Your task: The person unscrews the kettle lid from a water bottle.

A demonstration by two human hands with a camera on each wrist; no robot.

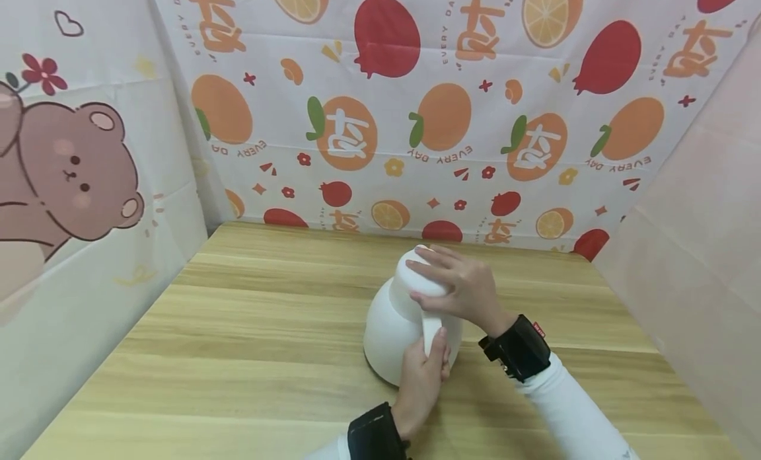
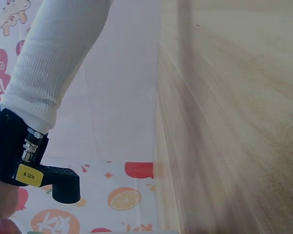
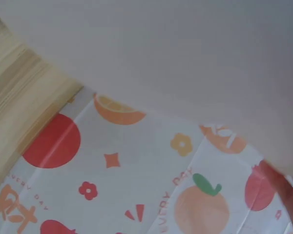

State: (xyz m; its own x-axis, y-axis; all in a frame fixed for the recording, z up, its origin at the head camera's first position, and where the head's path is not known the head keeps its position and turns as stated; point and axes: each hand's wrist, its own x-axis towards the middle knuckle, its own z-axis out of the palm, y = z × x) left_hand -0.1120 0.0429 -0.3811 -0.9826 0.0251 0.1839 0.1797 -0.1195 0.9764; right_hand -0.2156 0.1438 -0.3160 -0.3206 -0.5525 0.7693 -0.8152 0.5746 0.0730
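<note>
A white, round-bellied jug (image 1: 386, 328) with a handle (image 1: 432, 331) and a rounded lid (image 1: 419, 278) stands on the wooden table. My left hand (image 1: 421, 374) grips the lower part of the handle, its thumb lying along it. Over the lid, my right hand (image 1: 460, 285) holds on with spread, bent fingers. The jug's pale wall (image 3: 176, 58) fills the top of the right wrist view, blurred, and fingers (image 3: 285, 192) show at its right edge. Only a small part of the right hand (image 2: 2, 204) shows in the left wrist view.
The wooden table (image 1: 267, 328) extends around the jug. A fruit-printed cloth (image 1: 392, 136) hangs along the back edge. A bear-printed cloth (image 1: 77, 169) borders the left side and a pale sheet (image 1: 695, 248) the right. Black wrist cameras (image 1: 523, 347) sit on both wrists.
</note>
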